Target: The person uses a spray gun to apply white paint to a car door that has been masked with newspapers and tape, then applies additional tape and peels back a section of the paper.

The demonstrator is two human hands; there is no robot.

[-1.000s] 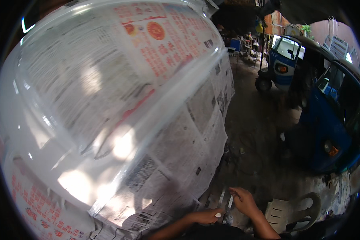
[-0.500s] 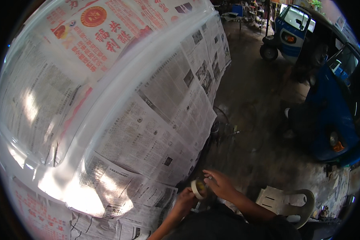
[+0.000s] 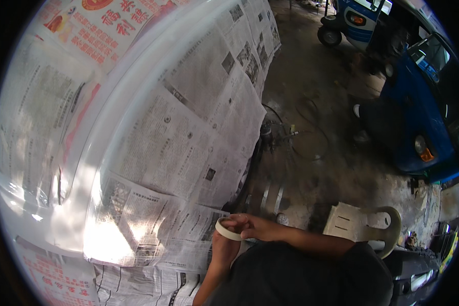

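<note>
A cream roll of masking tape (image 3: 227,234) is tilted in front of me, close to the lower end of the papered panel. From below, my left hand (image 3: 224,249) is closed on the roll, most of its fingers hidden behind the ring. My right hand (image 3: 253,227) reaches across from the right, its bent fingers closed on the roll's right edge. Newspaper sheets (image 3: 188,137) cover the side of a large white vehicle body (image 3: 107,109). A smooth white strip of bodywork shows between the papered areas.
A beige plastic chair (image 3: 341,222) stands to my right. Beyond it sits a blue vehicle (image 3: 405,148), with a blue and white three-wheeler (image 3: 359,23) farther back. A dark hose (image 3: 324,137) loops over the stained floor. Thin pale strips (image 3: 272,198) lie near the panel's lower edge.
My right hand has moved left onto the tape roll, from a position apart from it. The roll has shifted left and tipped flatter. My view has tilted downward.
</note>
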